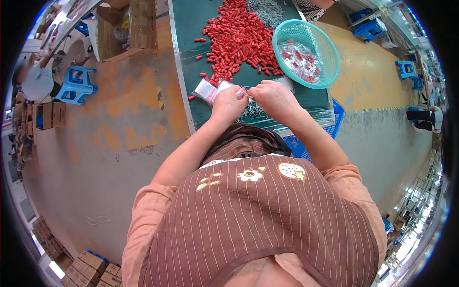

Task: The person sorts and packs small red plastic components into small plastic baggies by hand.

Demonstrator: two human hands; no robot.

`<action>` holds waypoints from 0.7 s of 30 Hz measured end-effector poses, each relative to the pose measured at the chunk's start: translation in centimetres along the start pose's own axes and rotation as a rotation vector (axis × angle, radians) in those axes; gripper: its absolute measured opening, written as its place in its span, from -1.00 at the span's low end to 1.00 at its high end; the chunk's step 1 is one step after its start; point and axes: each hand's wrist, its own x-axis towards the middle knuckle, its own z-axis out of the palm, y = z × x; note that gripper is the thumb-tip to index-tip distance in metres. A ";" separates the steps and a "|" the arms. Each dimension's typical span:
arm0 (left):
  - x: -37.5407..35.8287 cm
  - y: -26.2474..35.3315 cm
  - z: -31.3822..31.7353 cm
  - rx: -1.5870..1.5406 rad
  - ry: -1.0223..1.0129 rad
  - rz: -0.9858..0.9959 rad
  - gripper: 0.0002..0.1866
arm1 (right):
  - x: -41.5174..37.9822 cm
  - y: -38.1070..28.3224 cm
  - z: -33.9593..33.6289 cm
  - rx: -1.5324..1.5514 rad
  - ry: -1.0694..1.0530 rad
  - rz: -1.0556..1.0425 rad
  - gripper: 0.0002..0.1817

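Observation:
My left hand (228,104) is closed, its thumb and fingers pinching a small clear plastic bag (241,92) with a bit of red showing in it. Close against the bag, my right hand (275,98) has its fingertips pressed together; what they grip is too small to make out. A stack of clear plastic bags (204,90) lies on the table just left of my left hand. Beneath and between the hands is a small pile of metal screws (252,111). A large heap of small red plastic plugs (234,43) spreads beyond them.
A turquoise basket (330,62) with filled bags stands on the green table (189,28) at right. More screws (265,12) lie at the far end. Below the table's right edge is a blue crate (338,115). Blue stools (76,83) and cardboard boxes (126,28) stand left.

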 end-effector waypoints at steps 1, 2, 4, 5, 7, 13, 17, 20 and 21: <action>0.0 0.0 0.0 -0.010 -0.001 0.004 -0.71 | 0.1 0.0 -0.3 0.005 -0.003 -0.004 -0.93; 0.0 0.0 0.0 -0.020 -0.002 0.009 -0.71 | 0.1 0.1 -0.5 0.010 -0.007 -0.008 -0.93; 0.0 -0.1 0.0 -0.034 0.004 0.007 -0.73 | 0.3 0.3 -0.7 0.060 -0.011 0.002 -0.93; 0.2 -0.1 0.0 -0.039 0.010 0.001 -0.74 | 0.4 0.4 -0.8 0.086 -0.014 0.008 -0.93; 0.7 -0.5 0.2 -0.119 -0.007 -0.024 -0.79 | 0.4 0.8 -0.6 0.125 -0.004 0.019 -0.91; 2.1 -1.5 -1.5 -0.687 -0.305 -0.372 -0.88 | 1.0 1.7 -1.1 0.480 0.073 0.174 -0.86; 2.5 -1.0 -2.5 -0.849 -0.372 -0.460 -0.88 | 1.5 1.9 -1.6 0.587 0.056 0.254 -0.83; 2.6 -0.9 -2.6 -0.827 -0.367 -0.450 -0.88 | 1.8 1.6 -1.9 0.556 0.075 0.204 -0.84; 2.7 -1.0 -2.5 -0.793 -0.363 -0.420 -0.87 | 2.0 1.7 -1.8 0.489 0.078 0.160 -0.84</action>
